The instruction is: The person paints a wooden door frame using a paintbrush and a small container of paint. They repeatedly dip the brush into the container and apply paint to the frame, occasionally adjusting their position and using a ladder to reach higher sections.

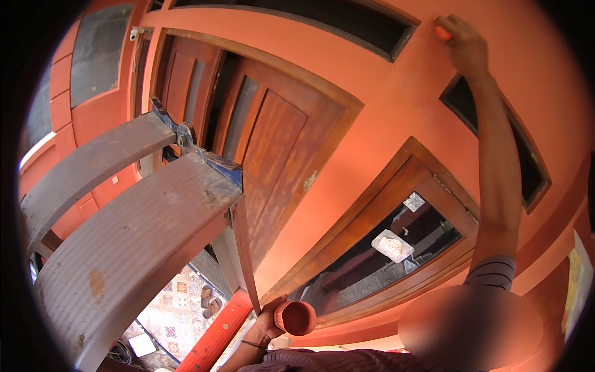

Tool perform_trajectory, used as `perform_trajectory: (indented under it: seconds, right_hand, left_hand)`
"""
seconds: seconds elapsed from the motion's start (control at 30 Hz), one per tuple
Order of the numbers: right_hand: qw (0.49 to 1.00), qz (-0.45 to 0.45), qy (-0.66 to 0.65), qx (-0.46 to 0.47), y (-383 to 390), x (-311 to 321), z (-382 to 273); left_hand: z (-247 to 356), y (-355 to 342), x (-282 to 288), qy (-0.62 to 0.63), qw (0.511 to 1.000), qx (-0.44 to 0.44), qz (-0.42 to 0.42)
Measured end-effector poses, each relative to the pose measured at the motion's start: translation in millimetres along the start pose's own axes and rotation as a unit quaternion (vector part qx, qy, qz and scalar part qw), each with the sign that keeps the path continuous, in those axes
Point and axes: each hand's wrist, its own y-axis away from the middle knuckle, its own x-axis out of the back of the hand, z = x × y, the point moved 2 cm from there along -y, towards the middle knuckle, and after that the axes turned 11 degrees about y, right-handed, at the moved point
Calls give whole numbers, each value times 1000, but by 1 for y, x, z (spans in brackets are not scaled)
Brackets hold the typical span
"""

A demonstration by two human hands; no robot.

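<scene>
My right hand [462, 42] is raised high against the orange wall [384, 93], just right of a long dark window recess. Its fingers are closed round a small bright orange thing [442, 33], whose kind I cannot make out. Low in the middle, my left hand [268, 323] grips a reddish-orange cup [296, 318] by its side. The cup is tilted so that its round mouth shows; its inside is the same colour, and I cannot tell how much is in it.
A worn metal folding ladder [142, 217] with a blue hinge [186, 136] fills the left. Wooden doors [273, 136] and a wood-framed window [396, 164] line the wall. Far below lie patterned tiles [176, 310], sandals [211, 304] and a red ridged bar [217, 328].
</scene>
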Motion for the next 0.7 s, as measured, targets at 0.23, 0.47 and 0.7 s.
perform_trajectory:
  seconds: [0.23, 0.47, 0.7]
  right_hand:
    - [997, -61, -25, 45, 50, -18, -60]
    - [955, -185, -228, 37, 46, 22, -97]
    - [796, -180, -452, -359, 48, 3, 13]
  left_hand:
    - [0, -1, -3, -10, 1000, -1, -11]
    - [6, -3, 5, -5, 1000, -7, -10]
    - [1, -6, 9, -11, 1000, 13, -11]
